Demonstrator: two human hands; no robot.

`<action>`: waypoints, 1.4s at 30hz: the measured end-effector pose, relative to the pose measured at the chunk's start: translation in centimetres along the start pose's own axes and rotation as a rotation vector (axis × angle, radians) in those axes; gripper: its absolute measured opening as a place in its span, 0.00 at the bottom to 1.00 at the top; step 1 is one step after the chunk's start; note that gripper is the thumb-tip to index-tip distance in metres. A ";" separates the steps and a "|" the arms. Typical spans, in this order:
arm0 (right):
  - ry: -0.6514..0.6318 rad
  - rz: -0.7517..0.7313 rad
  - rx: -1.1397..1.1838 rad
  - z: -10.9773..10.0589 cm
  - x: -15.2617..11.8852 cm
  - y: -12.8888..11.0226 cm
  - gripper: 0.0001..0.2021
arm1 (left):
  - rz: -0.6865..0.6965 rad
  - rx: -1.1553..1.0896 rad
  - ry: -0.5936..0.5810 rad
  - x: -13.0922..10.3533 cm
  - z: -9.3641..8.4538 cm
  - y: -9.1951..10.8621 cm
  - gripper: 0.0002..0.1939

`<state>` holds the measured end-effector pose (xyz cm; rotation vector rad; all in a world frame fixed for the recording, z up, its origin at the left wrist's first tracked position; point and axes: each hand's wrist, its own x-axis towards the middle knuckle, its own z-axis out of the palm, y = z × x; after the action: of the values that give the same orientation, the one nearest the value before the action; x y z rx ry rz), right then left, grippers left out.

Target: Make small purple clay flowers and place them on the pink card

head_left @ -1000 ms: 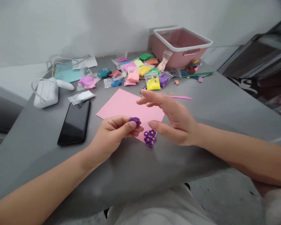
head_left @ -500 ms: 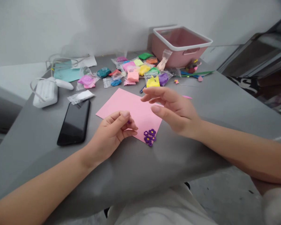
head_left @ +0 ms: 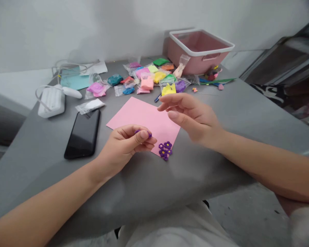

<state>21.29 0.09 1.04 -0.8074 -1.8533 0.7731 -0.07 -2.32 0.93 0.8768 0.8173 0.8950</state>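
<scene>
Between the thumb and fingers of my left hand (head_left: 127, 142) is a small piece of purple clay (head_left: 149, 134), mostly covered by the fingers. That hand is over the near left part of a pink sheet of paper (head_left: 141, 115). My right hand (head_left: 193, 116) hovers above the sheet's right edge, fingers apart and holding nothing that I can see. Several small purple clay flowers (head_left: 165, 151), some with yellow centres, lie clustered on the sheet's near corner.
Several clear bags of coloured clay (head_left: 146, 82) lie along the back. Behind them on the right stands a pink basket (head_left: 195, 60). A black phone (head_left: 82, 134), a white power strip (head_left: 51, 101) and a blue-green sheet (head_left: 73, 79) are on the left.
My left hand has turned and shifted slightly right, and more of the purple clay shows. My right hand has moved only a little, still apart from the left.
</scene>
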 end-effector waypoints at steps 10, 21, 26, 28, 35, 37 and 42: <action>-0.144 -0.013 -0.542 -2.0 1.0 0.7 0.12 | 0.077 -0.046 0.005 0.3 0.2 0.1 0.12; -0.466 0.153 -0.941 -7.0 2.5 4.6 0.18 | 0.076 0.024 0.111 0.5 0.2 0.3 0.16; -0.446 0.387 -0.880 -5.7 3.1 4.0 0.13 | 0.109 0.051 0.066 0.5 0.1 0.0 0.15; -0.441 0.441 -0.835 -5.2 3.2 3.7 0.10 | 0.116 0.103 0.067 0.6 -0.1 -0.3 0.13; -0.354 0.307 -0.844 -4.9 3.2 3.9 0.07 | 0.079 0.190 0.098 0.7 -0.5 -0.4 0.15; -0.266 0.168 -0.804 -4.4 2.8 3.7 0.05 | 0.065 0.197 0.100 0.7 -0.4 -0.4 0.15; -0.212 -0.222 -0.463 -2.0 1.3 1.9 0.06 | 0.120 0.169 0.080 0.8 -0.3 -0.7 0.07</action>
<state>23.09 2.61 0.91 -0.8053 -2.3110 0.2966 0.16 -1.78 0.00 1.0516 0.9271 0.9814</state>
